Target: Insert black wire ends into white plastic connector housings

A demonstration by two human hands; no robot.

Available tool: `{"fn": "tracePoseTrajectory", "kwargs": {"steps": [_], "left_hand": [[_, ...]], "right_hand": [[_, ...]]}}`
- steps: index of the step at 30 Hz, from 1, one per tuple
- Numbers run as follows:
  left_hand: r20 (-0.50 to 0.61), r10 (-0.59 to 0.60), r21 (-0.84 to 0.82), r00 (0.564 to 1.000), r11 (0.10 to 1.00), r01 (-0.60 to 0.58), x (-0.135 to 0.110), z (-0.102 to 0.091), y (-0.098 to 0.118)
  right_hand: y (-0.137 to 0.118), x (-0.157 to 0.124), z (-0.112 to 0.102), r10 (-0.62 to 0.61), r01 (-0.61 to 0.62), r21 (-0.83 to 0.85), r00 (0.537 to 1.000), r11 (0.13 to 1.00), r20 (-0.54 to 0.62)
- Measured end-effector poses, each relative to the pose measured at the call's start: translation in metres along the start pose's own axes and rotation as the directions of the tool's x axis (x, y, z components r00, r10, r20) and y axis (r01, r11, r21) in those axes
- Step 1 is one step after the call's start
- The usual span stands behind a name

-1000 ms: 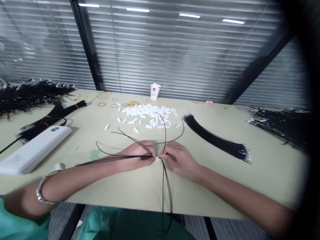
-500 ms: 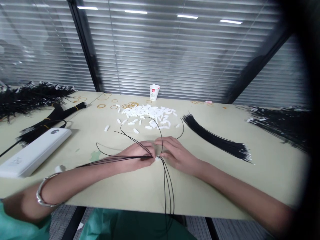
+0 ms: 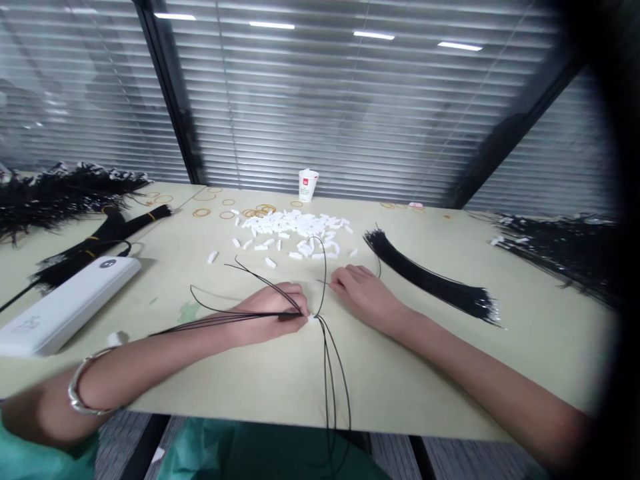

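Note:
My left hand [image 3: 283, 310] is closed, pinching a small white connector [image 3: 313, 317] and the thin black wires [image 3: 235, 313] running from it. Some of these wires trail back over my left forearm, several droop past the table edge, and one arches upward. To the right, apart from the connector, my right hand [image 3: 363, 287] has its fingers pressed together on a single black wire [image 3: 379, 268], whose tip pokes out left of the fingertips. Beyond both hands lies a pile of white connectors [image 3: 300, 227]. A curved bundle of black wires [image 3: 430, 277] rests right of my right hand.
A white power bank [image 3: 70, 303] and bundled black wires [image 3: 103, 237] lie at left. Heaps of wired connectors occupy the far left [image 3: 60, 193] and far right [image 3: 565, 247]. Rubber bands [image 3: 260, 211] and a paper cup [image 3: 307, 185] are at the back.
My right hand has drawn away from the connector, up and to the right, with a wire between its fingers. My left hand has stayed nearly in place.

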State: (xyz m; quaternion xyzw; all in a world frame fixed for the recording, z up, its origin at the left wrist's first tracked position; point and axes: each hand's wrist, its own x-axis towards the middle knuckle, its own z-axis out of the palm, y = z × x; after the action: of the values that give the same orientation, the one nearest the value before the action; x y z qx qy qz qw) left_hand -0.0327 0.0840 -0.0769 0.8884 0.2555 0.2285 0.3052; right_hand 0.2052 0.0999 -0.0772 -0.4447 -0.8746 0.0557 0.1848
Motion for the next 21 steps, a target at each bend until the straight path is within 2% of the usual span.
{"fn": "tracePoseTrajectory", "kwargs": {"steps": [5, 7, 8, 9, 11, 12, 14, 16, 17, 19, 21], "left_hand": [[0.066, 0.017, 0.097, 0.998, 0.995, -0.023, -0.003, -0.01, 0.012], [0.083, 0.023, 0.145, 0.996, 0.989, -0.034, -0.004, -0.013, 0.016], [0.09, 0.028, 0.17, 0.996, 0.984, -0.043, -0.004, -0.013, 0.017], [0.098, 0.034, 0.198, 0.995, 0.979, -0.053, -0.004, -0.013, 0.018], [0.105, 0.048, 0.266, 0.993, 0.961, -0.074, -0.004, -0.012, 0.017], [0.104, 0.055, 0.304, 0.993, 0.949, -0.084, -0.004, -0.01, 0.017], [0.101, 0.072, 0.379, 0.992, 0.919, -0.105, -0.005, -0.006, 0.015], [0.092, 0.094, 0.441, 0.991, 0.889, -0.125, -0.005, -0.002, 0.012], [0.085, 0.106, 0.466, 0.991, 0.875, -0.134, -0.005, 0.0, 0.01], [0.068, 0.131, 0.506, 0.989, 0.85, -0.147, -0.006, 0.004, 0.006], [0.055, 0.16, 0.533, 0.986, 0.83, -0.164, -0.006, 0.008, 0.001]], "right_hand": [[-0.006, -0.005, -0.029, 0.107, -0.093, 0.085, 0.978, 0.992, -0.181], [-0.006, -0.005, -0.044, 0.144, -0.078, 0.251, 0.956, 0.965, -0.256], [-0.005, -0.004, -0.051, 0.17, -0.053, 0.386, 0.946, 0.921, -0.277], [-0.004, -0.004, -0.056, 0.203, -0.022, 0.536, 0.938, 0.844, -0.281], [-0.001, -0.001, -0.063, 0.289, 0.013, 0.793, 0.927, 0.609, -0.238], [0.0, 0.0, -0.065, 0.331, 0.006, 0.869, 0.923, 0.494, -0.194], [-0.001, 0.001, -0.064, 0.39, -0.022, 0.948, 0.914, 0.318, -0.11], [-0.007, 0.0, -0.06, 0.394, -0.044, 0.971, 0.918, 0.235, -0.054], [-0.013, -0.001, -0.057, 0.369, -0.052, 0.972, 0.929, 0.228, -0.037], [-0.031, -0.004, -0.052, 0.277, -0.067, 0.959, 0.961, 0.275, -0.013], [-0.052, -0.007, -0.047, 0.152, -0.073, 0.916, 0.988, 0.394, 0.014]]}}
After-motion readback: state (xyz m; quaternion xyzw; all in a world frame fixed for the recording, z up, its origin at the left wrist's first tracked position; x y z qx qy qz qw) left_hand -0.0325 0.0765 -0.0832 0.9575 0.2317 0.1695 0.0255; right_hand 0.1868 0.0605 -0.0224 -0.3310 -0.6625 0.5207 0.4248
